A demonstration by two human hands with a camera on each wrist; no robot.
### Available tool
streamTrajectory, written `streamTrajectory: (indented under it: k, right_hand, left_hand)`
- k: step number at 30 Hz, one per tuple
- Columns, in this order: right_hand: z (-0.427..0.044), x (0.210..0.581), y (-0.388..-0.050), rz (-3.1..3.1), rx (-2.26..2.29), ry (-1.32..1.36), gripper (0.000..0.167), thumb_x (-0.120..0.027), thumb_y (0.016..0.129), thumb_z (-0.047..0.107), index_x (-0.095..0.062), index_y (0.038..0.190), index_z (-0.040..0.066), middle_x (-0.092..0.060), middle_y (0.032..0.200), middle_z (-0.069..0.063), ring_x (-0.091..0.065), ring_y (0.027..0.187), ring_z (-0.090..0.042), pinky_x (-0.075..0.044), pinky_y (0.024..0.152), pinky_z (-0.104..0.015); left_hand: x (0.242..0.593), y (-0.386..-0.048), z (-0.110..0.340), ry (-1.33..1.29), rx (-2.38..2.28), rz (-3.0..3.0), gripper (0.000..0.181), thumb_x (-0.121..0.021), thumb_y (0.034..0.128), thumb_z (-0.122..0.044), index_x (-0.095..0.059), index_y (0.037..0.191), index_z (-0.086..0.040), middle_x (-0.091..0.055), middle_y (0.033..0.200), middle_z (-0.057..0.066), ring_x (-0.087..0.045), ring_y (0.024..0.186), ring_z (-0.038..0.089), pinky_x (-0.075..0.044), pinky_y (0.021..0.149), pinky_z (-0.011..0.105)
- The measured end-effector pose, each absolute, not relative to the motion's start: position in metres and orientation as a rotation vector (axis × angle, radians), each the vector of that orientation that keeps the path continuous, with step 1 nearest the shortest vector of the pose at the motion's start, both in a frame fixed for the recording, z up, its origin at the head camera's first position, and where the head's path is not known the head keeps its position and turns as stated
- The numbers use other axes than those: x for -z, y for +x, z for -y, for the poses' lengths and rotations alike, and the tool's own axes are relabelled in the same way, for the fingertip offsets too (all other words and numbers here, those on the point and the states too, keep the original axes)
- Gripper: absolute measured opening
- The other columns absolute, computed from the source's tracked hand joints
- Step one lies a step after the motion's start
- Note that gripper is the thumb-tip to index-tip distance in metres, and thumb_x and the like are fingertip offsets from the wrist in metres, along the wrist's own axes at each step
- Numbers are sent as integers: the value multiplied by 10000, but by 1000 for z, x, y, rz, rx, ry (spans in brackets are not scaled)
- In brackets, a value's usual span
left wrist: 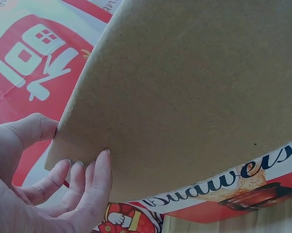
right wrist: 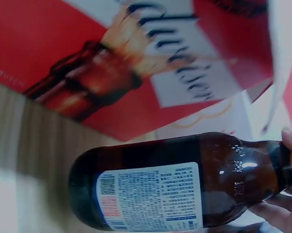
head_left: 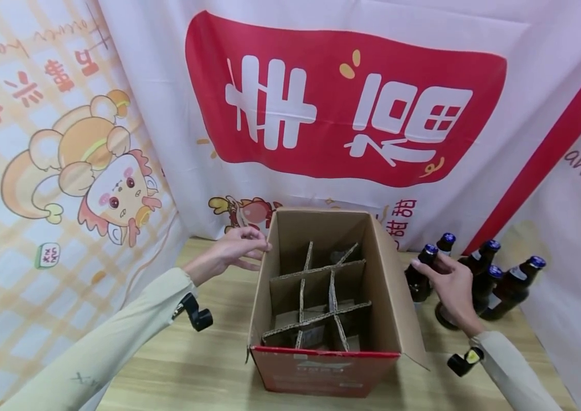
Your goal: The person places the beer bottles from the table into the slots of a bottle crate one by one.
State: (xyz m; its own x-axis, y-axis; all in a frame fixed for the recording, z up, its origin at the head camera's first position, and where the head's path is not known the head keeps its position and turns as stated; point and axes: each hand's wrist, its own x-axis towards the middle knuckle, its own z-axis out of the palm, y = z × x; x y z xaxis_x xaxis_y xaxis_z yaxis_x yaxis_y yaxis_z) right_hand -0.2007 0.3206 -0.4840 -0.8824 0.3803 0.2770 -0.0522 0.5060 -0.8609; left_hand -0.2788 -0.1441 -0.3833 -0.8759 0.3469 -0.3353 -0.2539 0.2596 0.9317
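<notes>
An open cardboard box (head_left: 321,371) with a red printed outside stands in front of me, cardboard dividers (head_left: 316,271) crossing its inside. At its left side, my left hand (head_left: 236,248) pinches the edge of an upright flap (left wrist: 175,97). The thumb lies at the edge and the fingers rest on the flap's outer face. To the right of the box, my right hand (head_left: 452,285) grips a brown beer bottle (right wrist: 150,189) by its neck. That bottle has a blue cap (head_left: 430,249) and a white back label (right wrist: 150,194). Whether its base touches the table is unclear.
Several more capped beer bottles (head_left: 513,288) stand close together beside and behind my right hand. A flap (head_left: 403,297) leans outward on the box's right side. Printed cloths (head_left: 321,34) hang behind and at both sides of the wooden table (head_left: 182,354).
</notes>
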Motion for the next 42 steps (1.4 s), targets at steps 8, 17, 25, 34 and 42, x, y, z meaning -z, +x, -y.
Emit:
streamTrajectory:
  k: [8,17,25,34,42]
  right_hand:
    - [-318,425,-192,2329,-1183,-184,354,-872,869,364,-749,988,54,-728,778,83,-579,650,30,-444,534,-112]
    - [-310,370,-185,2168,-1028,-8,341,-880,863,167,-784,1183,94,-773,1139,-194,-625,913,213,-503,796,-23]
    - [-293,334,-185,2083,-932,128,400,-880,853,110,-774,1238,110,-783,1123,-173,-616,972,230,-497,832,-29]
    - [-264,300,-183,2010,-997,32,463,-843,901,189,-721,1337,286,-755,1276,-20,-687,1031,101,-545,874,-91]
    - [-227,271,-189,1928,-1138,147,421,-807,928,156,-723,1338,203,-750,1289,-14,-727,1086,-39,-583,932,-180]
  left_hand:
    - [382,-280,144,98,-1687,-2051,254,-731,975,-157,-580,1149,-49,-769,1099,73,-728,895,189,-644,892,510]
    - [379,-283,137,122,-1695,-2050,274,-733,968,-140,-585,1175,-40,-768,1049,56,-727,889,189,-660,851,477]
    - [378,-282,137,126,-1723,-2054,272,-726,968,-110,-595,1188,-16,-760,1039,70,-734,877,194,-664,830,473]
    - [381,-279,135,108,-1726,-2075,294,-731,968,-121,-618,1211,0,-757,1034,70,-726,859,188,-665,820,475]
    - [378,-278,139,92,-1679,-2111,316,-700,1000,-146,-604,1238,39,-746,1145,162,-727,901,200,-657,844,495]
